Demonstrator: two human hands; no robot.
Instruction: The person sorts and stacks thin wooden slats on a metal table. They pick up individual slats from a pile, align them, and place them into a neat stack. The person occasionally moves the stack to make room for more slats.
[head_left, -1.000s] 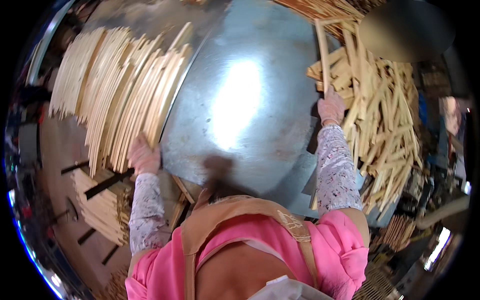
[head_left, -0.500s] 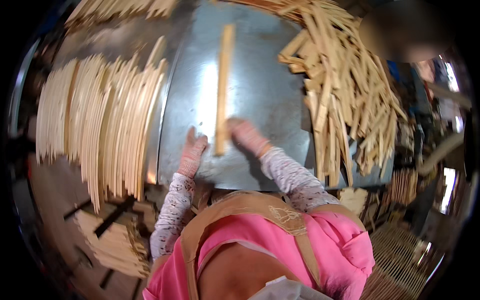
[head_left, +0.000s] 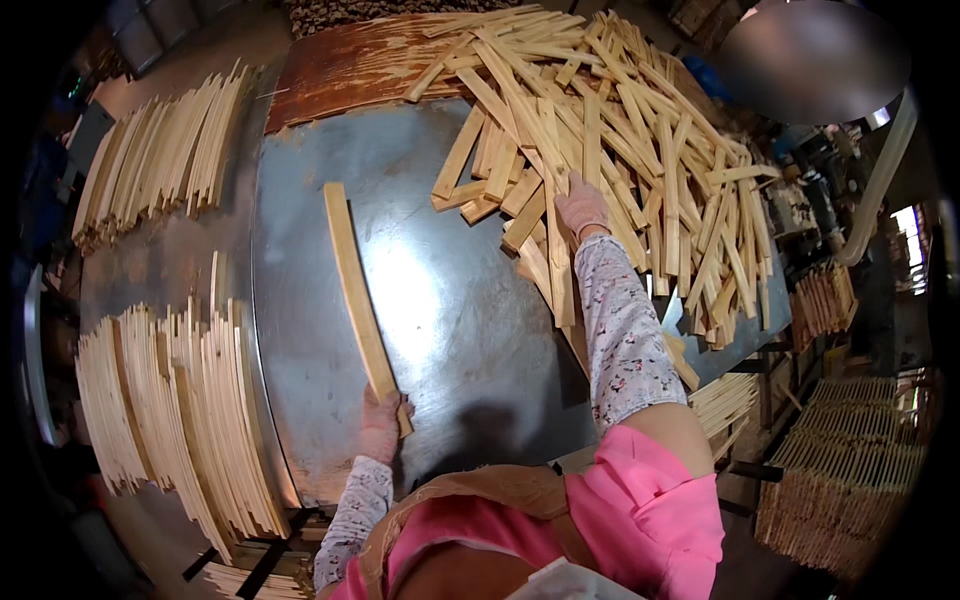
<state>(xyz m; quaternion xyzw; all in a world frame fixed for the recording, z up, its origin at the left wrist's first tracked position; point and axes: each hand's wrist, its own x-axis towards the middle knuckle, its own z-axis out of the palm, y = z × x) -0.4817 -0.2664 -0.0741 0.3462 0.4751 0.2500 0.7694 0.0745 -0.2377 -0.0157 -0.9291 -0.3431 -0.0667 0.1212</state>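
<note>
My left hand (head_left: pixel 380 425), in a pinkish knit glove, is closed around the near end of a long wooden strip (head_left: pixel 354 280). The strip stretches away from me over the grey metal tabletop (head_left: pixel 470 340), leaning slightly to the left. My right arm reaches forward to a heap of loose wooden strips (head_left: pixel 690 205) at the right. There my gloved right hand (head_left: pixel 582 207) grips a strip at the heap's near left side; its fingertips are partly hidden among the wood.
Two rows of strips stand side by side at the left, a nearer row (head_left: pixel 190 400) and a farther row (head_left: pixel 165 150). A worn reddish-brown board (head_left: pixel 350 65) lies at the table's far end. Stacked slatted wood (head_left: pixel 835 480) stands at the lower right.
My left hand has taken hold of the strip, which was beside both hands before and now lies farther left. My right hand has moved away from it to the heap. The view has shifted.
</note>
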